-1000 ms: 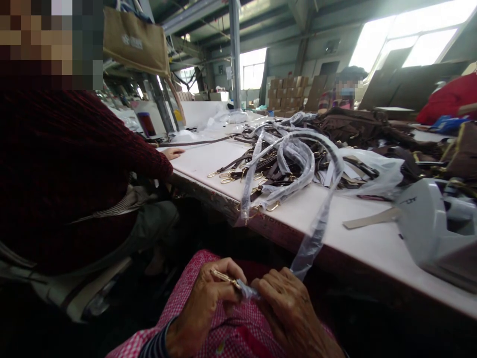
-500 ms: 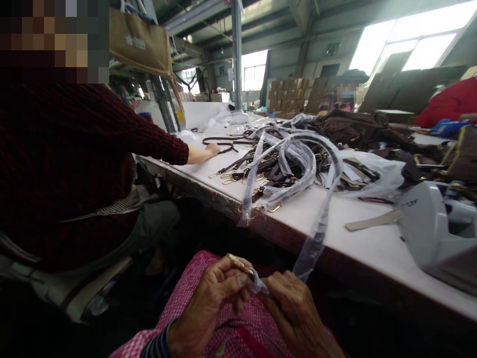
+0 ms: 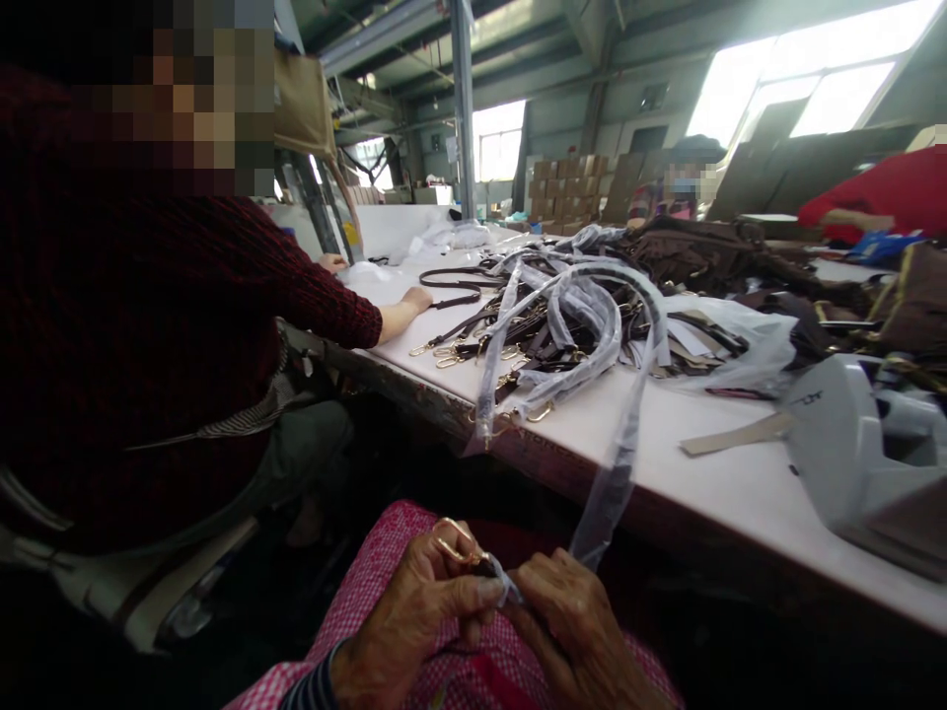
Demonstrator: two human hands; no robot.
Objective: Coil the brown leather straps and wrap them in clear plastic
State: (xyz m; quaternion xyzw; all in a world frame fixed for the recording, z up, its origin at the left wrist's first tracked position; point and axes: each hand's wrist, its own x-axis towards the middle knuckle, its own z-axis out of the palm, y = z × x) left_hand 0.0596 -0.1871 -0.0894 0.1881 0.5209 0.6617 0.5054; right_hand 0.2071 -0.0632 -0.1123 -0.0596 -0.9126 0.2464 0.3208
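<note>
A gold metal clasp (image 3: 459, 544) at the end of a dark strap sticks up from my left hand (image 3: 414, 611), whose fingers and thumb pinch the strap end. Clear plastic film (image 3: 504, 584) wraps the strap just beside the clasp. My right hand (image 3: 573, 621) is closed on that film, close to my left fingertips. Both hands are above my lap, over a pink checked cloth (image 3: 362, 592). A long plastic sleeve (image 3: 618, 463) runs from behind my right hand up over the table edge to the pile of straps.
On the white table (image 3: 584, 434) lie dark straps with gold clasps (image 3: 510, 340), plastic sleeves, brown fabric (image 3: 695, 251) and a beige strip (image 3: 732, 434). A white machine (image 3: 836, 434) stands right. At left, a person's arm (image 3: 400, 316) reaches onto the table.
The gold clasp has turned and its loop shows more openly above my left fingers. The person at left has leaned right, and another hand of theirs now shows. At far right, a red-sleeved arm has come farther in.
</note>
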